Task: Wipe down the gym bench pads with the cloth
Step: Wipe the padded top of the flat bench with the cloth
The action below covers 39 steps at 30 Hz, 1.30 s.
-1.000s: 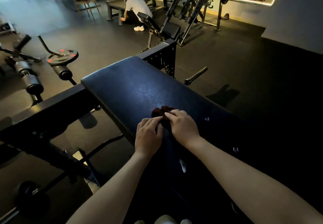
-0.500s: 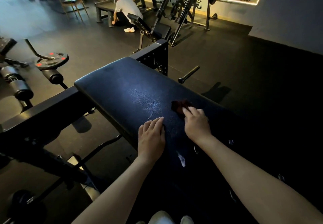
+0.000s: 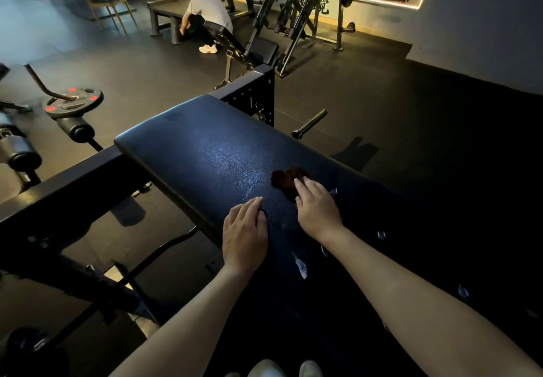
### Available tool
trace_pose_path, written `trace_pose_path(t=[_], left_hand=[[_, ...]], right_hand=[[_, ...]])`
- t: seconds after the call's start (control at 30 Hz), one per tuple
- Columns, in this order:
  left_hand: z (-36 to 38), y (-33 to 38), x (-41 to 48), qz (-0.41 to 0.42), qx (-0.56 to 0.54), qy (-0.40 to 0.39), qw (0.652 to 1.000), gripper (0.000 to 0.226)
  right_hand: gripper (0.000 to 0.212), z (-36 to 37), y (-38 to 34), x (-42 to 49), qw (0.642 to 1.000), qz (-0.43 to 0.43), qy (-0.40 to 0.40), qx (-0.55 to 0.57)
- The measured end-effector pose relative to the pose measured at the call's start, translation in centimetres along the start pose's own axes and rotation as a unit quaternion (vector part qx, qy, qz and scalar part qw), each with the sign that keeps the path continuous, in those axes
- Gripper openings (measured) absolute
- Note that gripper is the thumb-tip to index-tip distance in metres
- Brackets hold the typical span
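Near: two pale shoe toes (image 3: 282,368) at the bottom edge, below both bare forearms.

Left hand (image 3: 245,231): lay flat, palm down, fingers together, on the near-left part of the dark blue padded vinyl bench (image 3: 188,153); it held nothing.

Right hand (image 3: 317,210): pressed palm down, fingers extended, on the near end of the small dark red crumpled cloth (image 3: 286,179). The cloth sat mid-pad, toward the right edge.

Risks, as judged: bunched as it was, the cloth touched little of the pad, so strokes might leave streaks; pushed further right, it might slip off the edge to the floor. The far-left end of the pad appeared unreached.

Far: black weight plate with red marks (image 3: 73,102), left; a crouching person in a white shirt (image 3: 210,9).
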State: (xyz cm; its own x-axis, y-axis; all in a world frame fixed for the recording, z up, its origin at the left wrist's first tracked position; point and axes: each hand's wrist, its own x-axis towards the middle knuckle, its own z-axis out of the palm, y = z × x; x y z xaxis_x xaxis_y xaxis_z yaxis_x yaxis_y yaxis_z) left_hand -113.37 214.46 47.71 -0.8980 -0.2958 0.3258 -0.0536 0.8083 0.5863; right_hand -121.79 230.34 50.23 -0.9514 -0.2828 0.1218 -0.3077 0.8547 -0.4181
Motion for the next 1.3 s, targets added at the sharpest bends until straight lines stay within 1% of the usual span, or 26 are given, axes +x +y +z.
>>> trace_pose_path(t=[0.17, 0.27, 0.3, 0.37, 0.4, 0.47, 0.5, 0.57, 0.63, 0.73, 0.77, 0.83, 0.87, 0.93, 0.97, 1.0, 1.07, 1.13, 1.23, 1.3], left_hand=[[0.1, -0.2, 0.1, -0.001, -0.009, 0.004, 1.0, 0.055], [-0.1, -0.7, 0.2, -0.002, -0.042, 0.013, 0.999, 0.054], [-0.3, -0.8, 0.3, 0.001, -0.054, 0.01, 0.998, 0.054], [-0.9, -1.4, 0.3, 0.017, -0.056, 0.003, 0.998, 0.052], [-1.2, -1.9, 0.1, 0.022, -0.043, 0.006, 0.999, 0.052], [-1.8, -3.2, -0.2, 0.009, -0.015, 0.014, 1.0, 0.053], [-2.0, -3.8, -0.3, -0.002, -0.007, 0.015, 1.0, 0.053], [-2.2, -4.6, 0.0, -0.018, 0.002, 0.02, 1.0, 0.052], [-2.3, -5.0, 0.8, -0.029, 0.012, 0.027, 0.999, 0.05], [-2.2, -5.9, 1.5, -0.011, 0.035, 0.041, 0.998, 0.049], [-2.3, -6.4, 1.5, -0.006, 0.036, 0.038, 0.999, 0.049], [-2.4, -7.0, 1.4, -0.001, 0.028, 0.028, 0.999, 0.049], [-2.4, -7.1, 1.3, 0.0, 0.023, 0.025, 0.999, 0.05], [-2.4, -7.1, 1.3, -0.002, 0.006, 0.024, 1.0, 0.051], [-2.4, -7.1, 1.4, -0.005, -0.005, 0.025, 1.0, 0.051], [-2.4, -7.1, 1.4, -0.006, -0.013, 0.027, 1.0, 0.051], [-2.3, -7.3, 1.4, -0.001, -0.023, 0.034, 0.999, 0.05], [-2.4, -7.5, 1.3, -0.002, -0.04, 0.034, 0.999, 0.05], [-2.9, -8.1, 1.1, 0.011, -0.06, 0.027, 0.998, 0.049], [-3.1, -8.5, 1.2, 0.025, -0.061, 0.023, 0.998, 0.048]], right_hand=[[0.032, 1.3, -4.0, -3.1, 0.995, -0.074, 0.041, 0.049], [0.033, 1.5, -4.9, -2.9, 0.991, -0.097, 0.008, 0.097], [0.034, 1.3, -4.6, -2.1, 0.99, -0.1, 0.013, 0.1], [0.035, 0.7, -3.6, -0.5, 0.993, -0.083, 0.053, 0.058], [0.036, 0.4, -3.2, 0.0, 0.997, -0.057, 0.052, 0.026], [0.038, 0.5, -3.3, 0.4, 0.999, -0.018, 0.011, -0.029], [0.038, 0.8, -3.8, 0.2, 0.999, -0.016, -0.004, -0.032], [0.032, 1.7, -5.4, -0.4, 0.999, -0.041, -0.005, 0.014], [0.026, 2.9, -7.2, -1.1, 0.995, -0.086, -0.002, 0.054], [0.025, 3.3, -8.3, -0.7, 0.987, -0.129, -0.018, 0.096], [0.026, 3.2, -8.0, 0.2, 0.987, -0.126, 0.002, 0.1], [0.032, 3.0, -7.0, 2.5, 0.993, -0.085, 0.051, 0.068], [0.037, 2.9, -6.6, 3.5, 0.997, -0.057, 0.044, 0.038], [0.048, 3.5, -7.0, 4.1, 0.999, -0.029, -0.012, -0.024], [0.049, 4.0, -7.6, 3.9, 0.998, -0.038, -0.028, -0.035], [0.046, 4.4, -8.3, 3.4, 0.998, -0.053, -0.027, -0.017], [0.035, 5.1, -9.4, 2.0, 0.995, -0.088, -0.003, 0.045], [0.032, 5.7, -10.1, 0.3, 0.99, -0.12, 0.019, 0.076], [0.031, 5.4, -10.2, -0.4, 0.985, -0.146, 0.024, 0.084], [0.033, 4.9, -9.6, 1.0, 0.987, -0.139, 0.053, 0.058]])
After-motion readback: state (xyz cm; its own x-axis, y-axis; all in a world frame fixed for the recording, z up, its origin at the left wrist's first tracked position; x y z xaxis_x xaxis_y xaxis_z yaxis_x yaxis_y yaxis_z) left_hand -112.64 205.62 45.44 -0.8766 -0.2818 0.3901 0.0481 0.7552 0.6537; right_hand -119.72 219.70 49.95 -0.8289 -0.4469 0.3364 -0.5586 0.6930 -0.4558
